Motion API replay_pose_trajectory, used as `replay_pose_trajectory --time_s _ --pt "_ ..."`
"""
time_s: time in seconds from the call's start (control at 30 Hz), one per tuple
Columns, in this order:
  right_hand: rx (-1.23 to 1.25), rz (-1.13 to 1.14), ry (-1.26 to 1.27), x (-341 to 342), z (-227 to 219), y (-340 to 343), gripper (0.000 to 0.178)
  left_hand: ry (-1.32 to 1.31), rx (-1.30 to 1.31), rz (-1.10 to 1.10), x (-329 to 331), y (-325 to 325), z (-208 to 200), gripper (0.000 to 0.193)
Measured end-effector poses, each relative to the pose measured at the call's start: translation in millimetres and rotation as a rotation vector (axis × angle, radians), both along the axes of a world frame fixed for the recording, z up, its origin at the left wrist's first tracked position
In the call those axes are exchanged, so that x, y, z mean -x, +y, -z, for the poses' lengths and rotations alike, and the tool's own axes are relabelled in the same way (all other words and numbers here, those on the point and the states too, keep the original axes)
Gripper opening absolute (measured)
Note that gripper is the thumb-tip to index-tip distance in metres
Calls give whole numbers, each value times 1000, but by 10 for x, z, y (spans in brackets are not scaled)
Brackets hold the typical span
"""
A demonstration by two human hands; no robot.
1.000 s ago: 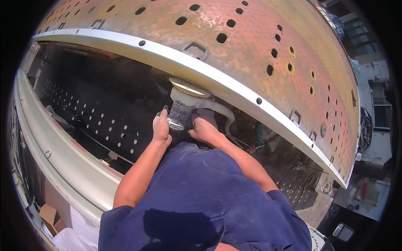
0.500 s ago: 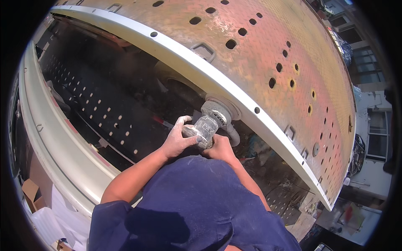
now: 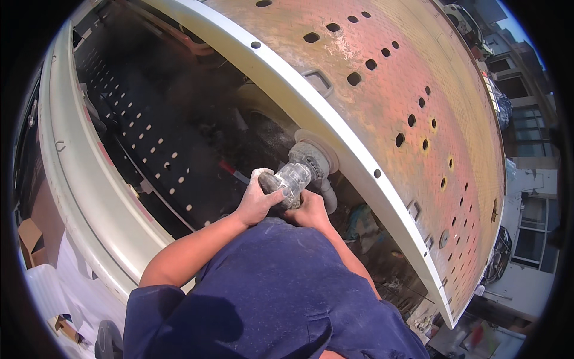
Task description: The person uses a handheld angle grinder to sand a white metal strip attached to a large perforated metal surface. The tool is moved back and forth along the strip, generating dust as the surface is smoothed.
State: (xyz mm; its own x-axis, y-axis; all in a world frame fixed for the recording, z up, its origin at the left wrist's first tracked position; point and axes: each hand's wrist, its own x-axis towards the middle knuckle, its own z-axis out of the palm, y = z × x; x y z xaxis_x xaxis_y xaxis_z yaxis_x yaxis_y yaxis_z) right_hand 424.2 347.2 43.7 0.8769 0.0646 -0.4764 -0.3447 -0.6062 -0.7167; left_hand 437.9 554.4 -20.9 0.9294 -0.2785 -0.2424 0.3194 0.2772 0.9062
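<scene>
I grip a dusty grey disc sander [image 3: 294, 178] with both hands in front of my chest. My left hand [image 3: 252, 203] curls round its rear end, thumb and fingers on either side of the body. Lower down, my right hand [image 3: 311, 210] is closed on the body near its underside; some of those fingers are hidden. The round sanding pad appears pressed against the yellowish side of the large vehicle bed, just below its white edge rail [image 3: 350, 142]. A dust-caked hose [image 3: 328, 194] bends down from the sander head. Pale dust coats my fingers.
The large bed's reddish, patterned metal deck [image 3: 382, 96] has several holes and recessed rings. A second pale cream rail [image 3: 89, 179] curves along my left. Dark perforated flooring lies between them. An open cardboard box [image 3: 33, 239] and white sheeting [image 3: 75, 269] are at the lower left.
The view has shifted, so the deck and rail sit further right and lower. The sander stays in both hands against the panel, its body tilted slightly more.
</scene>
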Motion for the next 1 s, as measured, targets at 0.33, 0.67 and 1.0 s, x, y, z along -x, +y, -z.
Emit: replay_pose_trajectory --time_s 0.33,0.67,1.0 --pt "18 -8 23 -217 -21 171 46 6 15 -64 -166 132 56 79" --pt "71 6 82 -346 0 371 46 18 86 -61 -317 291 171 75" --pt "100 3 131 -545 11 590 45 55 38 -21 -578 563 277 74"
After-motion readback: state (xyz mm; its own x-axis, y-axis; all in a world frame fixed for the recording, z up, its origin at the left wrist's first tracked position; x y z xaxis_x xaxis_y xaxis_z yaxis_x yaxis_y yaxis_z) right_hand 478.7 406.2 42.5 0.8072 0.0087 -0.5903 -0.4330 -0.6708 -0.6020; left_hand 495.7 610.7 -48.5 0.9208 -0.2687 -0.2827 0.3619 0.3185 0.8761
